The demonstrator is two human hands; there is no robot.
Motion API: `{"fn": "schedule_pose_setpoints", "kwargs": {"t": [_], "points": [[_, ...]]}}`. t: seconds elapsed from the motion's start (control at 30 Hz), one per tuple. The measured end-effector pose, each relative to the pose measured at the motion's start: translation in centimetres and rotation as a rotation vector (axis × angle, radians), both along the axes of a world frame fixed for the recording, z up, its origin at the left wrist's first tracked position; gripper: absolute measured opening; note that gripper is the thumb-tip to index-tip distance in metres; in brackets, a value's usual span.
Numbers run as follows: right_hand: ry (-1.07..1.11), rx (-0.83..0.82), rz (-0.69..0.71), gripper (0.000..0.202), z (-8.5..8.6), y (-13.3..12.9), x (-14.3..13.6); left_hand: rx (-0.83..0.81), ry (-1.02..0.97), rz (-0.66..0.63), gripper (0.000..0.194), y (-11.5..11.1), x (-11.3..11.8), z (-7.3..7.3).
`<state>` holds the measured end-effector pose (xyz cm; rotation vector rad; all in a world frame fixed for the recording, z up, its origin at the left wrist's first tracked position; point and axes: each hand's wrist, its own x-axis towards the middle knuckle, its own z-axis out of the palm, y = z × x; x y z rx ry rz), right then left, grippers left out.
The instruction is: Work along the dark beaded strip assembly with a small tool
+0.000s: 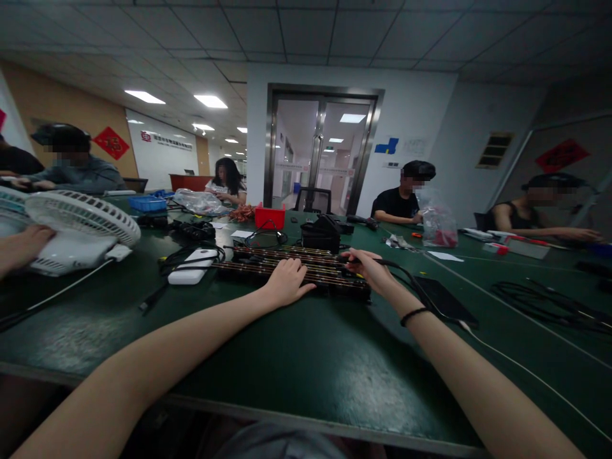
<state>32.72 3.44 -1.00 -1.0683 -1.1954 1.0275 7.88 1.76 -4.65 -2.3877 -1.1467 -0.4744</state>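
Note:
A dark flat rack [356, 287] lies on the table in front of me, with several thin copper-coloured wires or rods [253, 266] running side by side across it. Flat on its near middle part rests my left hand [287, 284], the thumb stretched toward the right and the fingers over the wires. My right hand [367, 268] is closed around a black corded tool [342, 259], pen-like in shape, at the rack's right end. From that hand a thick black cable [404, 273] runs off to the right. The tool's tip is too small and dark to make out.
White fans [81, 223] and another person's hand [31, 245] are at the left. A white power bank [192, 268] with cables lies beside the rack. Behind stand a black case [320, 234] and a red bin [270, 217]. A dark phone-like slab [447, 299] lies right. Several people sit around the table.

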Motion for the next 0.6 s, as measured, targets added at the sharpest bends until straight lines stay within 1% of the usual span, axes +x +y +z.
{"fn": "schedule_pose_setpoints", "kwargs": {"t": [0.2, 0.43, 0.6], "points": [[-0.009, 0.003, -0.003, 0.031, 0.09, -0.05, -0.03, -0.003, -0.010, 0.003, 0.049, 0.08, -0.06, -0.07], [0.056, 0.023, 0.010, 0.042, 0.28, -0.63, -0.50, -0.002, -0.009, 0.049, 0.055, 0.14, 0.02, -0.27], [0.069, 0.078, -0.043, 0.049, 0.84, -0.79, 0.16, -0.015, -0.021, 0.075, 0.058, -0.04, 0.02, -0.18]]}}
